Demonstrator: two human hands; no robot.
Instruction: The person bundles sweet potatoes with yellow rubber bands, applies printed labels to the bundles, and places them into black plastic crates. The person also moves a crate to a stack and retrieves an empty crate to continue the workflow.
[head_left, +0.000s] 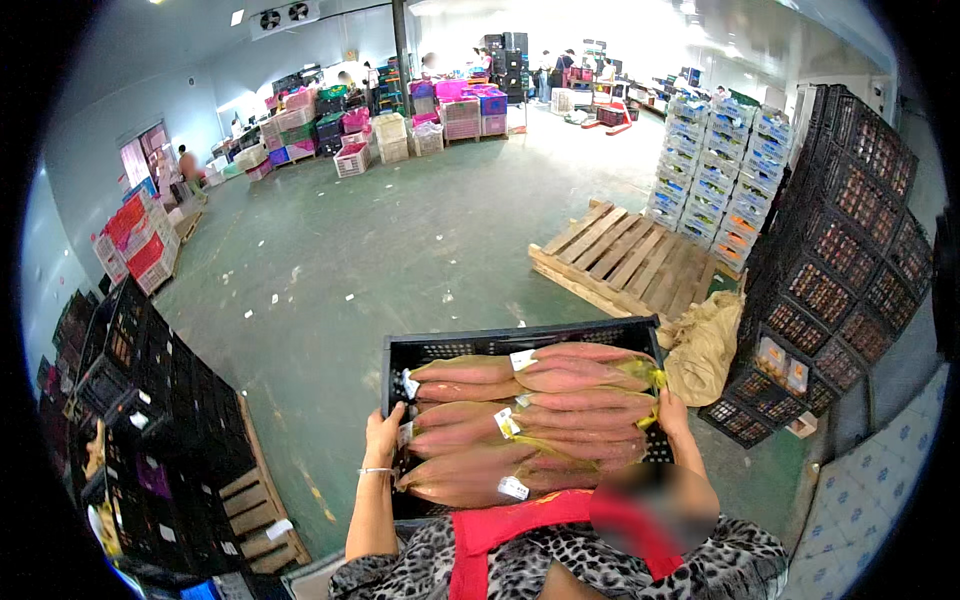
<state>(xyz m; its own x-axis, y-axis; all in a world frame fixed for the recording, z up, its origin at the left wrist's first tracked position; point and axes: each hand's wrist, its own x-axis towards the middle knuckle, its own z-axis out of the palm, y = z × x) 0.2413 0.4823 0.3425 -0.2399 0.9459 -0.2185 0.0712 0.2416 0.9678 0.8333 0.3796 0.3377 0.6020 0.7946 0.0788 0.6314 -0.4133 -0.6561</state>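
Note:
Both my hands carry a black plastic crate (517, 331) level in front of my body. My left hand (384, 433) grips its left side, with a bangle on the wrist. Around the right side is my right hand (673, 414), partly hidden by the rim. Inside the crate lie several net bags of sweet potatoes (469, 435) in rows, with white labels and yellow net ends. The crate's near edge touches or nearly touches my red apron (525, 517).
A wooden pallet (630, 259) and a tan sack (705, 352) lie ahead right, by tall stacks of black crates (840, 232). More black crates (172, 390) stand on a pallet at left. Farther off are stacked white crates (724, 165), a red pallet jack (619, 120) and several people.

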